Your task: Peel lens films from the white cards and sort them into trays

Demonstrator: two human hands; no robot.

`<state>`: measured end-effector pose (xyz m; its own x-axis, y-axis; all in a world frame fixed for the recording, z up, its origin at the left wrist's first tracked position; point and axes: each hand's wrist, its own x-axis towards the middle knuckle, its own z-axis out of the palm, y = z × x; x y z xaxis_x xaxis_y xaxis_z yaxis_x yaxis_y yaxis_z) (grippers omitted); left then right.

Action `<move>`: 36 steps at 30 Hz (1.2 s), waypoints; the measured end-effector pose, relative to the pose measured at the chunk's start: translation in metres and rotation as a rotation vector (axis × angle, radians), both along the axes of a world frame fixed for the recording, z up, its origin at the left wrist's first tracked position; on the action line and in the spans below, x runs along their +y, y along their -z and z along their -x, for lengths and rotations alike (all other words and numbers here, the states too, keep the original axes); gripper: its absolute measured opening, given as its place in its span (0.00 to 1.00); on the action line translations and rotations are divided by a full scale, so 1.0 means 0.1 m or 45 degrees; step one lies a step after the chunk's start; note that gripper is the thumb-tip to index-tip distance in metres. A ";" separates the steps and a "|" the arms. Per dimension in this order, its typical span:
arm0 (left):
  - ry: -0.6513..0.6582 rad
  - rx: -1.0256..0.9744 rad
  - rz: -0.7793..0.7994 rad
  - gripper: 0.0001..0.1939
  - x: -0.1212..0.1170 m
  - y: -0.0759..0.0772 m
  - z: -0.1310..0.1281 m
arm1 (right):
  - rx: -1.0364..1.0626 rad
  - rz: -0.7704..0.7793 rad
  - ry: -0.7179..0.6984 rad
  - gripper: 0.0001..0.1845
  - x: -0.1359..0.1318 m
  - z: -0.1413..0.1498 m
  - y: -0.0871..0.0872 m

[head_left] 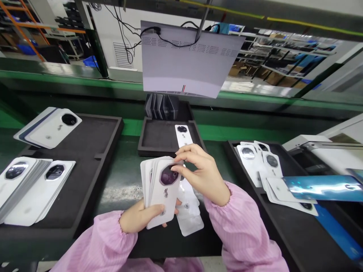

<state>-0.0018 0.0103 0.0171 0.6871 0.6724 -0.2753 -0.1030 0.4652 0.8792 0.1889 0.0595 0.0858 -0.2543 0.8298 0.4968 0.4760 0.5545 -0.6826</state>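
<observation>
My left hand [141,216] is closed round a fanned stack of white phone back covers [163,202], its thumb across the front one. That cover has a dark octagonal camera area and small dark lettering. At the stack's top right corner, my right hand [202,172] pinches the edge of the front cover between thumb and fingers. Beneath my right hand, several more white covers [190,224] lie overlapped on the bench. Behind it, a single white cover [181,131] leans in a small black tray [159,138].
A black tray [109,132] on the left holds rows of white covers [31,192]. In the right tray [272,223] are loose white covers [272,166] and a shiny blue panel [320,187]. Dark sheets [161,107] stand at the back, below a hanging monitor [187,64].
</observation>
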 end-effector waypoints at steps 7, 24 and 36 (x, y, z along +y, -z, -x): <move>-0.020 0.075 -0.041 0.16 -0.01 0.04 -0.01 | 0.023 0.251 -0.065 0.05 0.03 -0.06 -0.06; -0.120 -0.391 0.505 0.09 -0.05 -0.03 0.04 | -0.600 -0.648 -0.410 0.18 -0.34 0.17 -0.14; -0.132 -0.376 0.409 0.14 -0.08 0.06 0.07 | -0.651 -0.594 -0.473 0.15 -0.40 0.16 -0.12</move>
<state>-0.0088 0.0024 0.0116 0.7010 0.6543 -0.2837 -0.3884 0.6839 0.6176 0.1731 0.0194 0.0974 -0.7656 0.3798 0.5193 0.3952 0.9145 -0.0862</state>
